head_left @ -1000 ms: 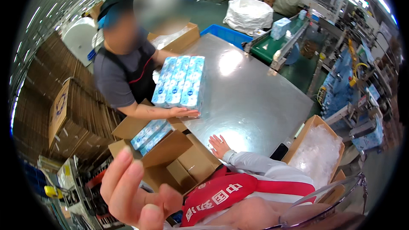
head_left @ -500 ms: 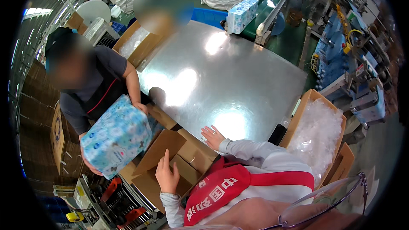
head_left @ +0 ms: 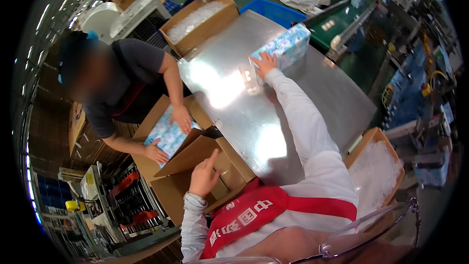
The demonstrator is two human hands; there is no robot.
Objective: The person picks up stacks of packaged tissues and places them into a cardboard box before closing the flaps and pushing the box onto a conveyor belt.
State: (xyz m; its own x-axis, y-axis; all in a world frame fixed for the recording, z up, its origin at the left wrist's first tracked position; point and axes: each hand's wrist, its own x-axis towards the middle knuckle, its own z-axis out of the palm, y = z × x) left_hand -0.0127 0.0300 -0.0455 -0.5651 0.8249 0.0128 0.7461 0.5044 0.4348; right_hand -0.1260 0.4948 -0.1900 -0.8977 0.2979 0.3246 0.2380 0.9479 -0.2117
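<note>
Right hand [head_left: 264,63] was stretched out flat, fingers spread, touching the blue floral wrapped pack [head_left: 283,46] on the shiny steel table [head_left: 312,102]. Left hand [head_left: 204,175] hovered loose, forefinger up, over the open brown cardboard box [head_left: 195,154], holding nothing.

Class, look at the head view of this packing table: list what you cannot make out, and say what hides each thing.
1. Right hand: its palm lies against the patterned pack, so whether it grips is unclear.
2. Open carton: its flaps hide its inside.
3. Co-worker's pack: partly sunk in the box and covered by the co-worker's hands.
4. Left hand: its palm faces away.
5. Far machinery: bent and too small at the rim.
</note>
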